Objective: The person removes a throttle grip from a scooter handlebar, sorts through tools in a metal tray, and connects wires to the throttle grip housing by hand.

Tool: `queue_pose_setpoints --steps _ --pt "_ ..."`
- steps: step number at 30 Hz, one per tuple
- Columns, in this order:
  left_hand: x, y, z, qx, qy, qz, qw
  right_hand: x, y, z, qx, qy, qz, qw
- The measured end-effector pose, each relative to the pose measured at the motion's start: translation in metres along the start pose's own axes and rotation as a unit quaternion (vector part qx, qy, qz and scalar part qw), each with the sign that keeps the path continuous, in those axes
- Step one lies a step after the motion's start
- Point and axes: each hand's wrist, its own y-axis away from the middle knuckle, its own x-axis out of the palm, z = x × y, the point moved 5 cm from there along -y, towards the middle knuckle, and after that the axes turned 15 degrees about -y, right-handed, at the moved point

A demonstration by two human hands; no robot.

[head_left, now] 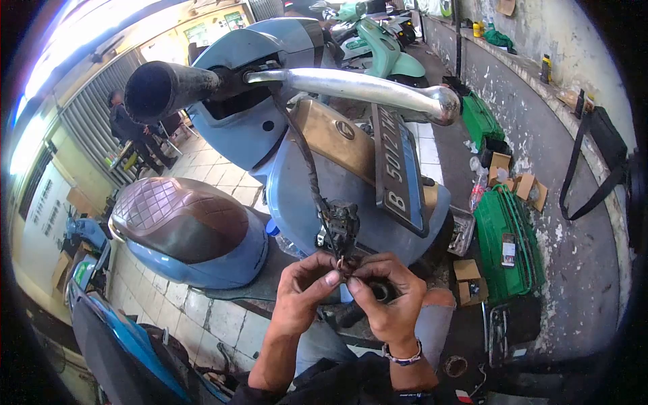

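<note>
Both of my hands meet below the front of a blue scooter. My left hand and my right hand pinch a small part with thin wires between thumbs and fingertips. Just above them hangs a black switch assembly on a taped cable, which runs down from the handlebar. The silver brake lever and the black grip are above. A dark round grip or tube end shows partly behind my right hand.
A brown scooter seat is at left. The number plate juts out ahead. Green crates and cardboard boxes lie at right by the wall. A person stands far left; another blue scooter is lower left.
</note>
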Motion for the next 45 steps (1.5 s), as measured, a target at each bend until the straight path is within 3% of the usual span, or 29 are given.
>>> queue_pose_setpoints --steps 5,11,19,23,29,34,39,45 --pt "0.002 -0.001 -0.007 0.021 -0.045 0.01 0.999 -0.001 -0.003 0.007 -0.054 0.05 0.026 0.997" --pt "0.0 -0.002 -0.006 -0.003 0.023 0.026 0.999 0.007 -0.004 0.021 -0.124 0.128 0.071 0.981" --pt "0.0 -0.002 -0.023 0.039 -0.114 -0.028 0.992 0.014 0.003 0.027 -0.233 0.22 0.091 0.943" --pt "0.004 -0.002 -0.029 0.031 -0.134 -0.034 0.99 0.013 0.005 0.031 -0.236 0.212 0.067 0.946" --pt "0.012 -0.004 -0.022 0.052 -0.081 0.001 0.995 0.0 -0.004 0.03 -0.164 0.136 0.03 0.977" --pt "0.013 -0.002 -0.012 -0.01 -0.005 0.009 1.0 -0.004 -0.004 0.024 -0.118 0.095 0.029 0.988" --pt "0.014 -0.003 -0.006 0.0 0.02 0.028 0.999 -0.007 -0.004 0.018 -0.056 0.036 0.02 0.998" --pt "0.021 -0.004 0.007 0.006 0.081 0.042 0.996 -0.011 -0.005 0.003 0.089 -0.086 0.041 0.991"
